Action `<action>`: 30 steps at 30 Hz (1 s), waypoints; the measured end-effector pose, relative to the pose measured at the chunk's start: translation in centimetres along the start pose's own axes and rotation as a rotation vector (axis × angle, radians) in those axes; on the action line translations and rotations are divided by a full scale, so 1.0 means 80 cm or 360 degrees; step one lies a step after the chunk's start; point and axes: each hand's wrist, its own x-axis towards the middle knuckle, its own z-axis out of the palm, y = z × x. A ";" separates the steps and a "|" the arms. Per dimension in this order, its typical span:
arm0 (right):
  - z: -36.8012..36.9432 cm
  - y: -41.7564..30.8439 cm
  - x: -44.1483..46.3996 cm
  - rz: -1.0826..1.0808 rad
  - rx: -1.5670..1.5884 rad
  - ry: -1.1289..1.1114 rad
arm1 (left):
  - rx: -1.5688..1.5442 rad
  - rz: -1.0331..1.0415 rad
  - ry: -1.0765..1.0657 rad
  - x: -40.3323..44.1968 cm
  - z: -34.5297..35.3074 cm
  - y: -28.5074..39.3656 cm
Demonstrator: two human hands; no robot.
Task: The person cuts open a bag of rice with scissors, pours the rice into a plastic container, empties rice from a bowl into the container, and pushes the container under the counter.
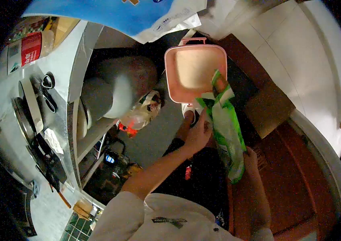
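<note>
A pink square bin (pixel 196 97) with a handle stands on the floor ahead of me, holding pale, cream-coloured contents. In front of me is a green and clear plastic bag (pixel 226 126), its torn-looking end over the bin's near right corner. My left hand (pixel 200 131) grips the bag's left edge close to that upper end; some fingertips are hidden. Lower down, my right hand (pixel 251 160) is closed around the bag's right side, its fingers partly behind the plastic.
To the left, a counter (pixel 60 80) carries a pan lid, scissors and packets. Below it are shelves and a crumpled plastic bag (pixel 142 112). A blue and white sack (pixel 138 16) crosses the top. Cardboard (pixel 267 108) and a reddish-brown surface (pixel 287 168) lie at right.
</note>
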 end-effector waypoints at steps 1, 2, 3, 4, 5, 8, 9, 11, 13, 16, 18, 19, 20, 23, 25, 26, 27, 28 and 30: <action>-0.001 0.015 -0.001 -0.0001 -0.0004 0.0000 | 0.0048 -0.0211 -0.0163 0.016 -0.007 0.011; -0.002 0.042 0.000 -0.0070 0.0151 -0.0084 | 0.0099 -0.0420 -0.0323 0.027 -0.010 0.016; -0.002 0.040 -0.003 -0.0138 0.0306 -0.0167 | 0.0098 -0.0418 -0.0319 0.033 -0.007 0.014; -0.001 0.039 -0.006 -0.0139 0.0304 -0.0165 | 0.0188 -0.0331 -0.0347 0.037 -0.001 0.010; 0.002 0.038 -0.014 -0.0048 0.0550 -0.0190 | 0.0277 -0.0247 -0.0379 0.037 0.005 0.005; 0.005 0.025 -0.023 0.0193 0.1206 -0.0298 | 0.0274 0.0077 -0.0435 0.034 0.019 -0.013; 0.006 0.020 -0.023 0.0333 0.1613 -0.0387 | 0.0278 0.0079 -0.0436 0.033 0.016 -0.011; 0.018 0.009 -0.037 0.0114 0.1312 -0.0274 | 0.0196 0.0036 -0.0492 0.030 0.008 -0.006; 0.021 0.008 -0.041 -0.0099 0.1003 -0.0160 | 0.0202 0.0013 -0.0446 0.030 0.006 -0.005; 0.017 0.008 -0.044 -0.0185 0.1114 -0.0180 | 0.0218 0.0073 -0.0326 0.040 0.021 -0.033; 0.014 -0.002 -0.053 -0.0319 0.0689 -0.0110 | 0.0203 0.0139 -0.0272 0.040 0.032 -0.050; 0.014 0.012 -0.050 -0.0316 0.0689 -0.0110 | 0.0316 0.0164 -0.0216 0.039 0.028 -0.043; 0.015 0.037 -0.041 -0.0326 0.0639 -0.0062 | 0.0431 0.0189 -0.0159 0.037 0.023 -0.037; 0.015 0.039 -0.039 -0.0298 0.0569 -0.0010 | 0.0271 0.0163 -0.0283 0.027 0.006 -0.015; 0.013 0.044 -0.038 -0.0258 0.0544 -0.0008 | 0.0204 0.0272 -0.0309 0.016 -0.006 0.005; 0.012 0.058 -0.032 -0.0214 0.0388 -0.0005 | 0.0170 0.0326 -0.0324 0.011 -0.009 0.013; 0.010 0.076 -0.023 -0.0170 0.0232 -0.0005 | 0.0135 0.0380 -0.0339 0.005 -0.012 0.022; 0.007 0.088 -0.016 -0.0128 0.0074 -0.0003 | 0.0142 0.0474 -0.0351 0.000 -0.013 0.030; 0.005 0.097 -0.010 -0.0124 -0.0021 0.0014 | 0.0144 0.0579 -0.0372 -0.013 -0.011 0.044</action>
